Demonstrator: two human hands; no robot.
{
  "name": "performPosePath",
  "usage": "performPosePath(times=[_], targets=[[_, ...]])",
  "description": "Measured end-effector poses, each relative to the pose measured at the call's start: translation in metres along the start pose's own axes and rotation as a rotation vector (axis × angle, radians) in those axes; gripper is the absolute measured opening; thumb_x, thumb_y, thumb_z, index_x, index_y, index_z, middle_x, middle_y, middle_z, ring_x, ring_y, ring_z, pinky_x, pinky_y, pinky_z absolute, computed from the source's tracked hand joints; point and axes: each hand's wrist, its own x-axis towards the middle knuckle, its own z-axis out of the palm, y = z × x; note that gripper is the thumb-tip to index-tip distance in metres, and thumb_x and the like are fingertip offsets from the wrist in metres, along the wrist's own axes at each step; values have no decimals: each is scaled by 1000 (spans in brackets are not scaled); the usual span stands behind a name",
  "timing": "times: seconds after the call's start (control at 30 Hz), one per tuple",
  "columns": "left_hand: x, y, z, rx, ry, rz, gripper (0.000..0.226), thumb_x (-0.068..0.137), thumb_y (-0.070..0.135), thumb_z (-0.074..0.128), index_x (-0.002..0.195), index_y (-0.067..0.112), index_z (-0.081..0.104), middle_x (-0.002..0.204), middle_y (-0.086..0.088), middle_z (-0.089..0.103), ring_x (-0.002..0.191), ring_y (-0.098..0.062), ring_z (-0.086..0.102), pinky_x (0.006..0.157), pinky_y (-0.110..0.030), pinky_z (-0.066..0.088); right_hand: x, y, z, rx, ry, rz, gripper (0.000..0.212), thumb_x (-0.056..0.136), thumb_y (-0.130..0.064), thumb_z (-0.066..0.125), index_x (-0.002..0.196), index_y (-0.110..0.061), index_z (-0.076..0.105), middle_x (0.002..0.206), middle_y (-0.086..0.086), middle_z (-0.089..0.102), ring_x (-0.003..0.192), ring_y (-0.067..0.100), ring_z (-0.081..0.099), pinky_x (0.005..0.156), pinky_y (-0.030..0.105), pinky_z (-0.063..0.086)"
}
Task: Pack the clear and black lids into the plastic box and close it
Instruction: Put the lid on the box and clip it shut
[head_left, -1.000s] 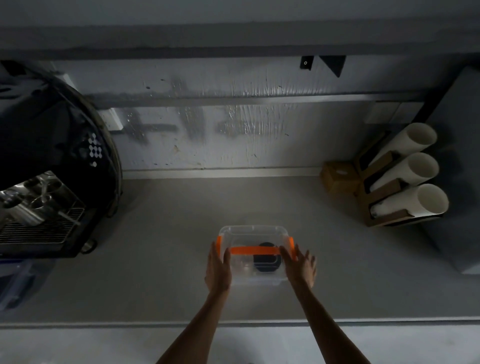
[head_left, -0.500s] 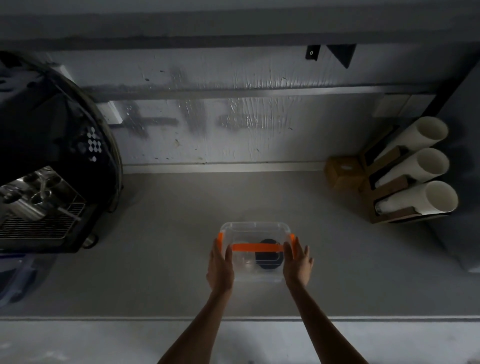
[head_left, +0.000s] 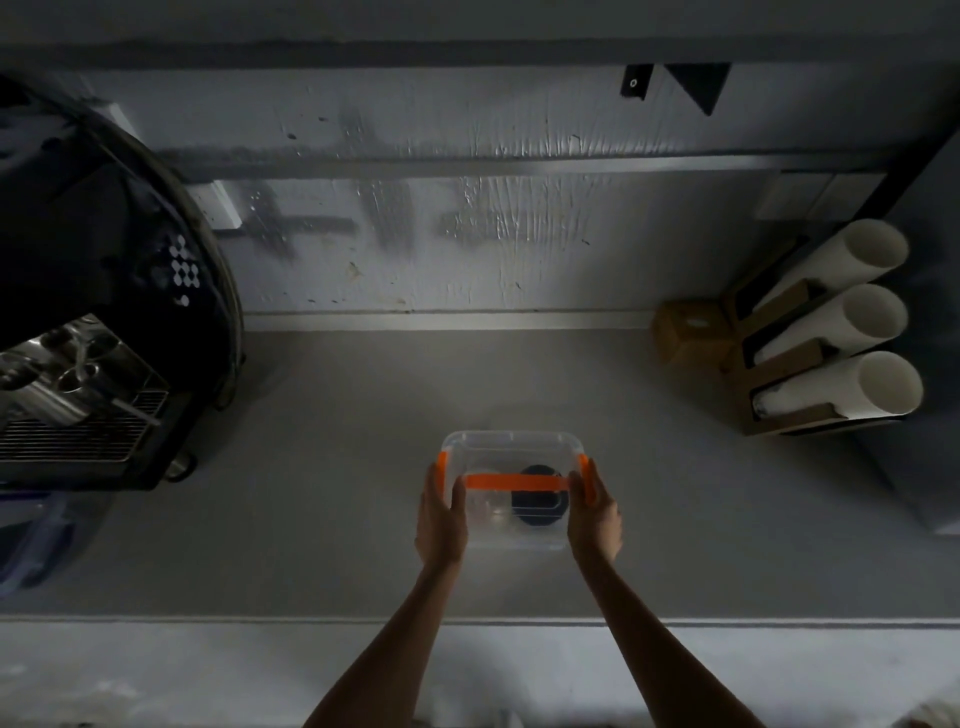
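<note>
A clear plastic box (head_left: 511, 447) with its cover on stands on the grey counter. An orange handle (head_left: 514, 481) lies across its top and orange clips sit on both short sides. Black lids (head_left: 535, 506) show through the cover in its right half; clear lids are too faint to tell. My left hand (head_left: 439, 512) presses flat against the box's left side by the orange clip. My right hand (head_left: 595, 514) presses against the right side, fingers over the right clip (head_left: 587, 475).
A black espresso machine (head_left: 104, 332) with a metal drip tray fills the left. At the right stand a cardboard rack with three white cup stacks (head_left: 841, 327) and a small brown box (head_left: 688, 332). The counter's front edge (head_left: 260, 621) runs just below my forearms.
My right hand has closed in against the box's right side, fingers drawn together over the clip. The left hand stays on the left side. The view has shifted slightly.
</note>
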Motion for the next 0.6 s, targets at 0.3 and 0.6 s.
performPosePath(times=[0.3,0.6], targets=[[-6,-7,-14,-375,-169,-164,18,72,47,73,84,36,65,69,13,70,64,-11,63,58,-36,52,-28,0,-31,518,-348,258,59,68,-58,73,107,-16,62,92,8,68,75,21,68,70,40,58],[77,-22,17,-255,-138,21,48,77,57,65,118,35,58,107,-6,69,94,-33,68,66,-47,59,33,-17,1,411,-204,308,33,81,-44,65,93,-13,63,74,9,57,71,25,55,72,50,53]])
